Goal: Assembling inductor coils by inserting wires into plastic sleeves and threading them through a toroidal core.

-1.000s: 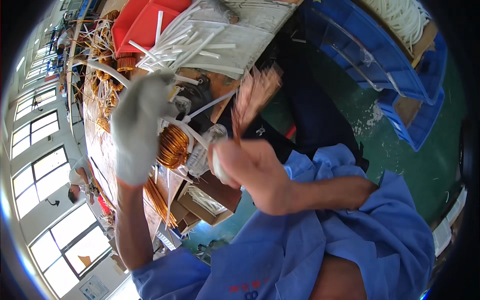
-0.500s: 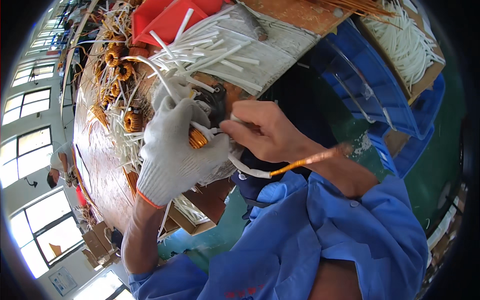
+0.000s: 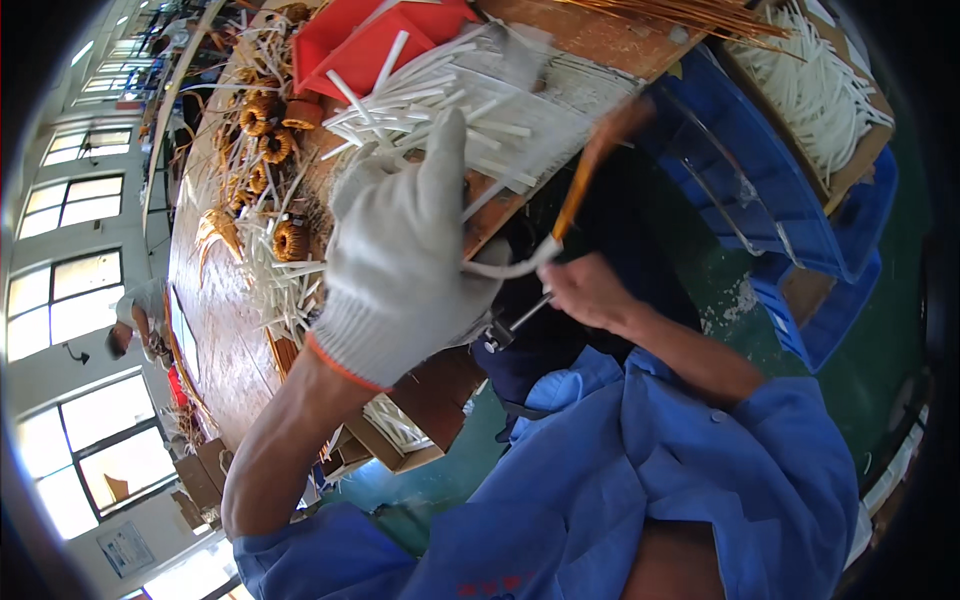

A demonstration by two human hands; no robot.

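Note:
My left hand [image 3: 400, 245] wears a white knitted glove with an orange cuff. Its back faces up, one finger stretched out and the others bent beneath. A copper-wound coil seen there earlier is now hidden behind this hand. From behind it a white-sleeved copper wire [image 3: 510, 268] runs right, then bends upward to a blurred copper end. My bare right hand [image 3: 592, 292] has its fingers closed at the sleeve's bend, smeared by motion. Below its fingertips lies a thin metal rod with a dark clamp-like head [image 3: 497, 337]. A pale blurred streak crosses above the wire.
White tube pieces [image 3: 400, 110] lie by a red bin [image 3: 375, 45]. Several copper coils [image 3: 290, 240] line the worktable's left. Blue crates [image 3: 750, 170] and a carton of white tubes [image 3: 815, 100] stand right. An open cardboard box [image 3: 425, 405] sits below; another person [image 3: 140, 315] is far left.
My left hand has turned and moved slightly right, covering the coil. My right hand has moved right and down, and the wire's copper end has swung from pointing right to pointing up.

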